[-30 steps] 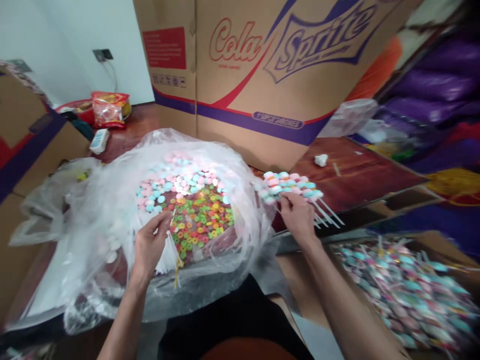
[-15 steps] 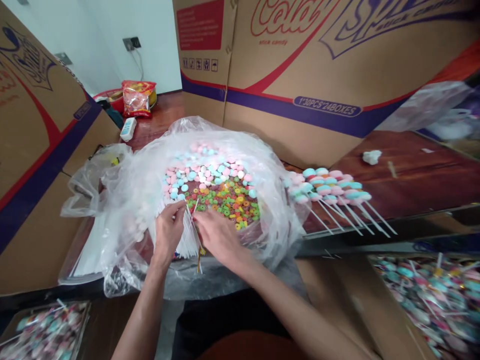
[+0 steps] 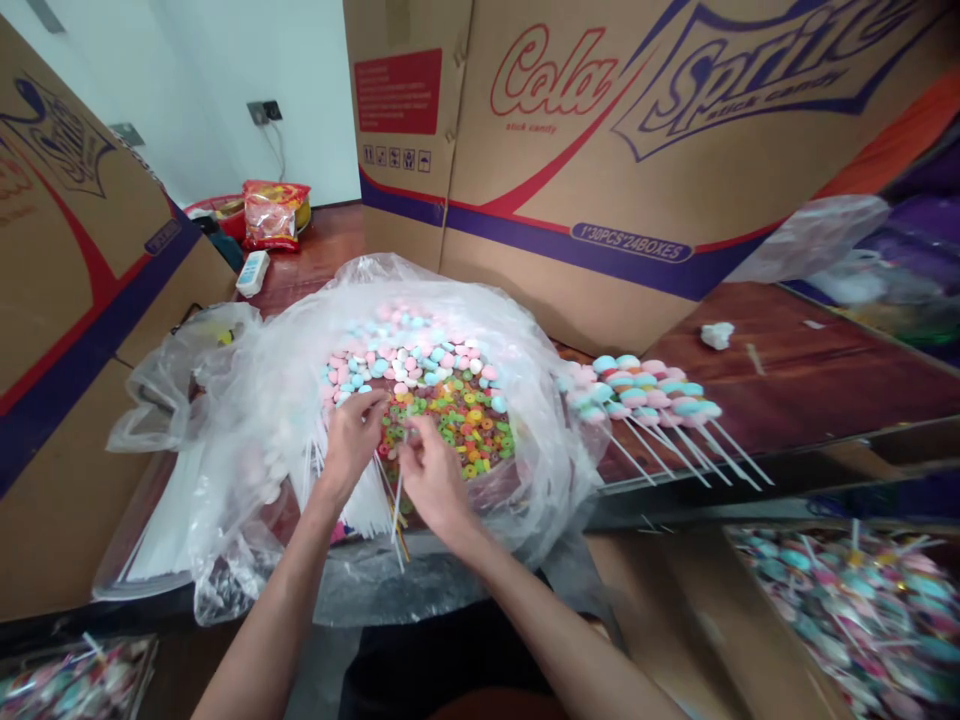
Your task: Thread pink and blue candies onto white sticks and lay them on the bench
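My right hand (image 3: 435, 480) pinches a thin white stick (image 3: 397, 505), which points down toward the table's front edge. My left hand (image 3: 356, 430) has its fingertips pressed together just above and left of it; whatever they hold is too small to make out. Under my left hand lies a bundle of white sticks (image 3: 367, 500). Behind my hands are loose ring-shaped gummies (image 3: 472, 430) in green, orange and yellow. Beyond these lie pink, blue and white candies (image 3: 409, 365). A clear plastic bag (image 3: 540, 400) surrounds both heaps.
Several candy skewers (image 3: 645, 390) lie to the right on the table. Large cardboard boxes (image 3: 525, 240) stand behind and at the left (image 3: 67, 350). Below the table, a box of finished sticks (image 3: 862, 610) sits at right, another tray (image 3: 75, 680) at lower left.
My right hand has turned upward and now shows the stick in its fingertips lower down. My left hand has risen from the stick bundle toward the gummies. The view has shifted slightly.
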Demonstrator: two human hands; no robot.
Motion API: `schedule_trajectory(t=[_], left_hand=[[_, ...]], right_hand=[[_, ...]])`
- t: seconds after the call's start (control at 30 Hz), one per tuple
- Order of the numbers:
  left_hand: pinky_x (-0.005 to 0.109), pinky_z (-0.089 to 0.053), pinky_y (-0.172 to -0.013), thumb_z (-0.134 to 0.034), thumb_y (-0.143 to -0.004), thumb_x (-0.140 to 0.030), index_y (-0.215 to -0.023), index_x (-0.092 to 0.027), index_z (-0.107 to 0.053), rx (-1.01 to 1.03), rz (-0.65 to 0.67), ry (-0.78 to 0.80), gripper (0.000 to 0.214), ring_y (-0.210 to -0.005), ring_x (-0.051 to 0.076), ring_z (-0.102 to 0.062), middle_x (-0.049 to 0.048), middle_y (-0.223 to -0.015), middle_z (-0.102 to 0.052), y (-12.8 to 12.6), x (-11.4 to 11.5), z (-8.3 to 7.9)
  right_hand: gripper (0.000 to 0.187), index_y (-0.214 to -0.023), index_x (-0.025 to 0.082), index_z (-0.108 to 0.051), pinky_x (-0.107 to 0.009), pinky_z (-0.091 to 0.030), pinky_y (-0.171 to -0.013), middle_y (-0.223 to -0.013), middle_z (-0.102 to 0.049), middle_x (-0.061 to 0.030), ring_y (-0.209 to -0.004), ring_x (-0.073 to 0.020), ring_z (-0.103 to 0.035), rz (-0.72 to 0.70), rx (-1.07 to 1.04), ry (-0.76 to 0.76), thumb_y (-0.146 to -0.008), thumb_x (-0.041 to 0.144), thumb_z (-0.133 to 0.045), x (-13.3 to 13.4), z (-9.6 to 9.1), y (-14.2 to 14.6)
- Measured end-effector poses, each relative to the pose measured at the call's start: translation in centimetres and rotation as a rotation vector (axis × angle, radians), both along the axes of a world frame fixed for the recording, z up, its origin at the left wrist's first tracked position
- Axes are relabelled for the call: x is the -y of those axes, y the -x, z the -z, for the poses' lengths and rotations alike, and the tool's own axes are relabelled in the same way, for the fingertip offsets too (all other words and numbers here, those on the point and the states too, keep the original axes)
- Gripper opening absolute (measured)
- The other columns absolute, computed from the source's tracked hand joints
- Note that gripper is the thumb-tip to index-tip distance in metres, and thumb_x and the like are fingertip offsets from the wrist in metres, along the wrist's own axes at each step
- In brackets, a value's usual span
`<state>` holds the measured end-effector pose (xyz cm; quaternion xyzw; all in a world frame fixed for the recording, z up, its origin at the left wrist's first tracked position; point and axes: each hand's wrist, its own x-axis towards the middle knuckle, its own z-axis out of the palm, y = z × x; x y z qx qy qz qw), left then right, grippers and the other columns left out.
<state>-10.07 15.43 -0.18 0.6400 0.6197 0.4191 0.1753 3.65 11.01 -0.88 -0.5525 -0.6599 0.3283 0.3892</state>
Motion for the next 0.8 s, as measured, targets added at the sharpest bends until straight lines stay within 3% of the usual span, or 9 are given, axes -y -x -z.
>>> schedule_trajectory(t=[0.13,0.3,0.4,0.53,0.67,0.8], left_hand=[[0.033,-0.05,-0.084,-0.057,-0.088,-0.023,-0.094,-0.022,-0.076,-0.198,0.116,-0.001,0.02,-0.089,0.023,-0.067,0.0075,-0.09,-0.074,-2.9,-3.9,0.3],[0.041,-0.044,-0.094,-0.058,-0.09,-0.024,-0.087,-0.019,-0.071,-0.413,0.075,0.006,0.014,-0.095,0.028,-0.061,0.0116,-0.089,-0.067,-5.8,-5.9,1.6],[0.04,-0.044,-0.091,-0.058,-0.092,-0.031,-0.1,-0.018,-0.068,-0.416,0.065,-0.005,0.017,-0.1,0.028,-0.058,0.0131,-0.102,-0.066,-6.4,-5.1,2.2],[0.036,-0.045,-0.084,-0.055,-0.092,-0.027,-0.1,-0.02,-0.064,-0.382,0.108,0.046,0.014,-0.093,0.025,-0.059,0.009,-0.095,-0.065,-6.0,-3.0,2.2],[0.032,-0.045,-0.079,-0.048,-0.093,-0.019,-0.091,-0.021,-0.063,-0.326,0.265,0.07,0.015,-0.085,0.021,-0.059,0.0045,-0.086,-0.065,-4.8,-0.9,1.7],[0.03,-0.046,-0.079,-0.049,-0.092,-0.021,-0.088,-0.021,-0.066,-0.24,0.358,0.086,0.017,-0.083,0.019,-0.061,0.0048,-0.086,-0.067,-3.5,0.2,1.1]], right_hand=[[0.031,-0.12,0.018,-0.054,-0.028,-0.047,-0.062,-0.08,-0.068,-0.003,-0.066,-0.019,-0.064,0.196,-0.058,-0.07,-0.091,0.022,-0.045,0.6,0.7,-5.7],[0.03,-0.116,0.018,-0.059,-0.03,-0.046,-0.067,-0.089,-0.069,-0.007,-0.075,-0.0218,-0.064,0.3,0.271,-0.177,-0.091,0.017,-0.043,-0.5,0.7,-10.7],[0.03,-0.11,0.016,-0.062,-0.03,-0.044,-0.064,-0.097,-0.067,-0.0127,-0.079,-0.0234,-0.064,0.297,0.536,-0.106,-0.09,0.008,-0.041,-1.6,0.5,-10.3],[0.031,-0.109,0.013,-0.062,-0.03,-0.041,-0.056,-0.1,-0.065,-0.016,-0.073,-0.0226,-0.063,0.245,0.791,-0.043,-0.093,0.002,-0.037,-1.9,0.0,-8.1],[0.036,-0.118,0.012,-0.06,-0.029,-0.042,-0.052,-0.105,-0.064,-0.0164,-0.069,-0.0197,-0.064,0.164,0.834,-0.056,-0.095,0.001,-0.034,-0.8,-0.2,-6.4],[0.041,-0.128,0.013,-0.058,-0.028,-0.049,-0.059,-0.107,-0.064,-0.0155,-0.077,-0.0211,-0.067,0.062,0.749,-0.044,-0.094,0.002,-0.037,0.1,0.5,-5.3]])
